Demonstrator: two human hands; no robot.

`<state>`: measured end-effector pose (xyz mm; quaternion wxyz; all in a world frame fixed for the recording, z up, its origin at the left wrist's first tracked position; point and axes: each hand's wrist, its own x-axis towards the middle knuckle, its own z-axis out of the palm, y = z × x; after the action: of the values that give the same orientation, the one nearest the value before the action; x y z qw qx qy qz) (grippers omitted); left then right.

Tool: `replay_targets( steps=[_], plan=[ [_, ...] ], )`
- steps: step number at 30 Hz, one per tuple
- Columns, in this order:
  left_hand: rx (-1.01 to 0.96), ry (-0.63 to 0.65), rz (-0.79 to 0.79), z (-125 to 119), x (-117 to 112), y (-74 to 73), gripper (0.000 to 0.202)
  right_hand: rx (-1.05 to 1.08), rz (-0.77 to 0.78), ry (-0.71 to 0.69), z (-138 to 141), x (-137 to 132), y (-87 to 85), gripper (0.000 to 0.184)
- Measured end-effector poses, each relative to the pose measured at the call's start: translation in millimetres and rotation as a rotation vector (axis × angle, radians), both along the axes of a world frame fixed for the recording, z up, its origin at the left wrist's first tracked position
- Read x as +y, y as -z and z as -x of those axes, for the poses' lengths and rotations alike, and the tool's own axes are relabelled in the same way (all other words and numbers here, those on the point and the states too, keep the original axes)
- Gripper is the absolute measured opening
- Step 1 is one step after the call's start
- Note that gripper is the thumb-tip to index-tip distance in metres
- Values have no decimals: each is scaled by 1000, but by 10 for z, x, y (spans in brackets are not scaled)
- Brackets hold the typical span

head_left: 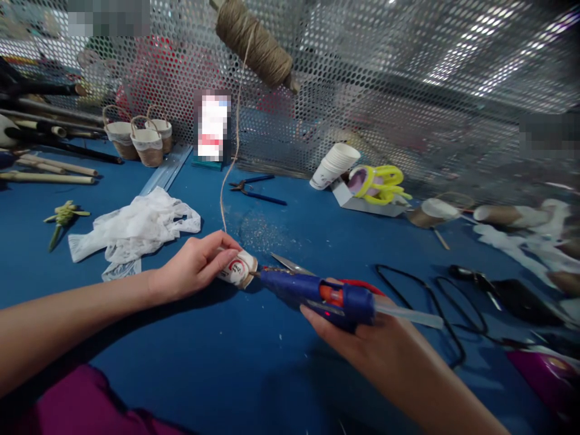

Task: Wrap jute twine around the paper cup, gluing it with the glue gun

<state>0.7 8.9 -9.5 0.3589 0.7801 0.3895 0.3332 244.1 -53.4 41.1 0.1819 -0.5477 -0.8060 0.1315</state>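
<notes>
On the left of the tabletop, the white lace lies in a loose heap, nearer to you than the three baskets. Your left hand grasps the small cup, tilted on its side, its fingers bent over the wall. The twine comes down from the spool to this hand. At the cup's right end is the nozzle of the glue gun; whether it touches, I cannot tell. The scissors lie behind the gun. Your right hand grips its handle.

I judge the step is gluing twine at the cup's end. The next move calls for a steady cup, little glue, and fingers away from the hot tip.
</notes>
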Motion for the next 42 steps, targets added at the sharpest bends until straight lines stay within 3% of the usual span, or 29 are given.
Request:
replay_targets(
  steps=[11, 18, 27, 33, 36, 42],
  plan=[
    [-20, 17, 13, -1, 0, 3, 22, -70, -23, -82, -101, 14, 36, 25],
    [-30, 14, 17, 2, -3, 13, 23, 36, 6, 64, 49, 6, 12, 17],
    [-2, 0, -9, -3, 10, 14, 24, -41, -121, -7, 24, -50, 14, 7],
    [-20, 19, -8, 4, 1, 9, 24, -484, -495, -328, -111, 0, 105, 44],
    [-30, 28, -23, 5, 0, 5, 23, -562, -629, -355, -132, 26, 123, 49],
    [-9, 16, -32, 9, 3, -1, 23, -442, -582, -322, -48, -5, 71, 36]
  ],
)
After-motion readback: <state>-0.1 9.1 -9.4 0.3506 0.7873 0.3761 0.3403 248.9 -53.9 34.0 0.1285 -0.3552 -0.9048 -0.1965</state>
